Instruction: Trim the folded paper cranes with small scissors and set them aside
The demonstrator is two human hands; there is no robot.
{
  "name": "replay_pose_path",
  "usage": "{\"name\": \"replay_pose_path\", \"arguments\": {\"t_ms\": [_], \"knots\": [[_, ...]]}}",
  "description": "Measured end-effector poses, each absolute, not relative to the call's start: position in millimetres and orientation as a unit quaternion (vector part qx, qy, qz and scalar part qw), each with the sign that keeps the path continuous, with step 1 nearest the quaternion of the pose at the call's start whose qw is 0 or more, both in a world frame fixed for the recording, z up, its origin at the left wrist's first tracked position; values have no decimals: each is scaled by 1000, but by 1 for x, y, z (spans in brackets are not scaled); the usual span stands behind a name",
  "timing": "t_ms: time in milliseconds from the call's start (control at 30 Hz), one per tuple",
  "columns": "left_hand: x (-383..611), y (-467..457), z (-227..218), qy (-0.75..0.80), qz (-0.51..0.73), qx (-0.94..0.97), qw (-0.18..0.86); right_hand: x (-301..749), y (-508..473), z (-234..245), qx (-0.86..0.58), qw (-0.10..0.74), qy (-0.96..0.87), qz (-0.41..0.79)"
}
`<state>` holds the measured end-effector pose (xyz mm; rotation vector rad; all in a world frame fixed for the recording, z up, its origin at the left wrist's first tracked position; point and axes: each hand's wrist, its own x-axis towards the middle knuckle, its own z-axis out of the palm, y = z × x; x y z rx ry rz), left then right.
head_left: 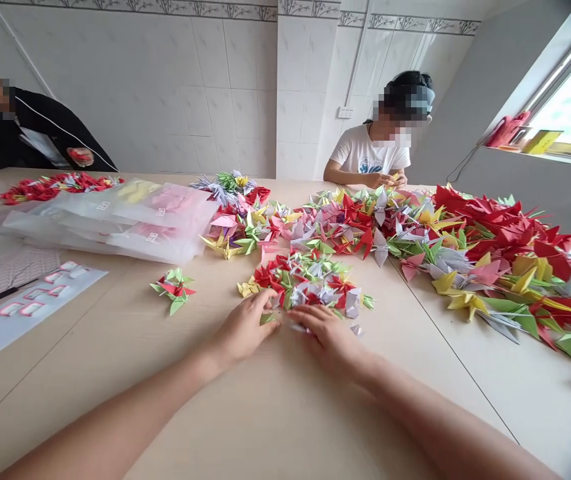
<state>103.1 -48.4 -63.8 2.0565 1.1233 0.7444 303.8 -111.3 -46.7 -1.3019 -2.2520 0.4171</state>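
My left hand and my right hand rest side by side on the pale wooden table, fingers pointing at the near edge of a small heap of folded paper pieces in red, green, white and yellow. The left fingers curl round a small green folded piece. My right fingertips press on a pale folded piece at the heap's edge. A single red-and-green folded cluster lies apart, to the left of my left hand.
A large spread of coloured folded paper covers the table's right and far middle. Clear plastic bags and label sheets lie at left. One person sits across the table, another at far left by a red paper pile.
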Motion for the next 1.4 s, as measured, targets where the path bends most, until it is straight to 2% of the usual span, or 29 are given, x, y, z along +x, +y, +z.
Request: {"name": "replay_pose_path", "arguments": {"t_ms": [100, 167, 367, 433, 533, 600, 800, 1033, 1400], "knots": [[106, -44, -58, 454, 292, 752, 378, 305, -93, -41, -538, 251, -783, 185], [106, -43, -50, 448, 297, 730, 423, 304, -88, -34, -577, 262, -730, 255], [112, -51, -30, 379, 314, 618, 613, 285, -90, -32, -543, 413, -536, 498], [116, -57, -32, 366, 336, 608, 619, 283, -94, -36, -523, 417, -508, 543], [119, -64, -38, 346, 360, 648, 575, 287, -98, -39, -474, 399, -523, 586], [119, -67, -42, 319, 367, 672, 558, 291, -98, -40, -450, 393, -529, 603], [116, -66, -44, 293, 340, 654, 609, 293, -94, -40, -468, 354, -522, 619], [113, -64, -44, 328, 317, 684, 569, 295, -91, -39, -496, 314, -543, 600], [113, -58, -38, 333, 264, 571, 702, 298, -92, -40, -524, 310, -527, 593]]}}
